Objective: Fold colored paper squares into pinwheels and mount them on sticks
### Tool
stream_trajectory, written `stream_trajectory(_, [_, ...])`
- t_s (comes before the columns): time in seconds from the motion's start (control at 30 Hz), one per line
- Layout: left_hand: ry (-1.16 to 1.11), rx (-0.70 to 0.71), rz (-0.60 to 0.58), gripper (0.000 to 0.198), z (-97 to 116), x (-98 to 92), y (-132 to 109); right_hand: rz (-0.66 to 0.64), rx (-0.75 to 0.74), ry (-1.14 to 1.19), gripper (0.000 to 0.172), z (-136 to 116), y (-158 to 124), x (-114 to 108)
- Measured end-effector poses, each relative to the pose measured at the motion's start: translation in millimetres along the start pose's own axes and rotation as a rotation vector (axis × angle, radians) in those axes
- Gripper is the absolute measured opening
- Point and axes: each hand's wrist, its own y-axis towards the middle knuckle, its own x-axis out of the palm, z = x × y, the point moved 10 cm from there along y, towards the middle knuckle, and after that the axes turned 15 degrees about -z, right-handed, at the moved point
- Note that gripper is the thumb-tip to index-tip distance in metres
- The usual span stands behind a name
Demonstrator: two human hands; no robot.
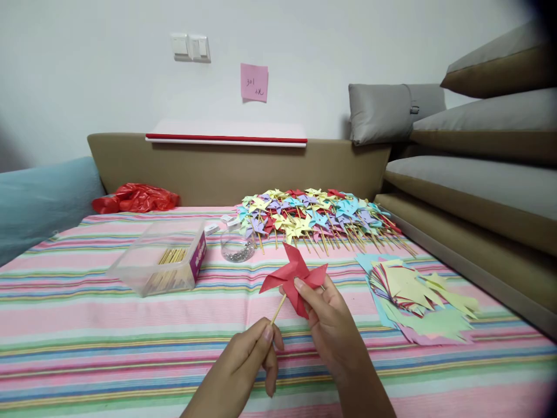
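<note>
A red paper pinwheel [292, 271] is held up over the striped cloth in front of me. My right hand [328, 316] grips it, the thumb pressed near its centre and the fingers behind the paper. My left hand [246, 363] pinches a thin wooden stick [278, 309] between thumb and forefinger. The stick's upper end meets the underside of the pinwheel's centre; the right thumb and paper hide how they join.
A clear plastic box [143, 273] with wooden sticks stands left, beside a round clear container [238, 247] of small metal pieces. Several finished pinwheels [304, 217] pile at the back. Cut paper sheets [409, 290] lie right, near stacked cushions [478, 180]. A red plastic bag [139, 197] lies back left.
</note>
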Motion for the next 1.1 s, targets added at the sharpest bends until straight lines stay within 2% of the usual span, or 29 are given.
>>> stream_trajectory(0.13, [-0.014, 0.008, 0.026, 0.040, 1, -2.8, -1, -0.005, 0.024, 0.044, 0.048, 3, 0, -1])
stream_trajectory(0.27, [-0.079, 0.051, 0.117, 0.040, 3, -15.1, -2, 0.065, 0.056, 0.054, 0.044, 5, 0, -18])
stream_trajectory(0.37, [-0.181, 0.090, 0.276, 0.042, -3, -33.6, -4, 0.119, 0.098, -0.202, 0.048, 4, -3, -31])
stream_trajectory(0.43, [-0.292, 0.114, 0.413, 0.042, -12, -46.5, -8, 0.027, 0.172, -0.466, 0.049, 11, -3, -23])
stream_trajectory(0.5, [-0.403, 0.152, 0.505, 0.042, -19, -53.7, -11, -0.160, 0.247, -0.653, 0.048, 27, -5, 1])
stream_trajectory(0.57, [-0.474, 0.186, 0.545, 0.042, -24, -56.0, -11, -0.312, 0.265, -0.721, 0.044, 43, -10, 27])
stream_trajectory(0.67, [-0.576, 0.199, 0.552, 0.043, -29, -53.5, -8, -0.384, 0.215, -0.738, 0.036, 57, -14, 54])
stream_trajectory(0.77, [-0.661, 0.163, 0.536, 0.046, -34, -48.8, -4, -0.370, 0.207, -0.724, 0.031, 68, -14, 58])
stream_trajectory(0.87, [-0.684, 0.114, 0.524, 0.053, -38, -45.9, -1, -0.332, 0.182, -0.732, 0.028, 69, -13, 53])
stream_trajectory(1.0, [-0.636, 0.094, 0.479, 0.059, -38, -41.9, 7, -0.299, 0.116, -0.804, 0.027, 54, -16, 43])
stream_trajectory(1.1, [-0.526, 0.068, 0.509, 0.061, -39, -42.8, 9, -0.218, 0.108, -0.854, 0.031, 30, -11, 15])
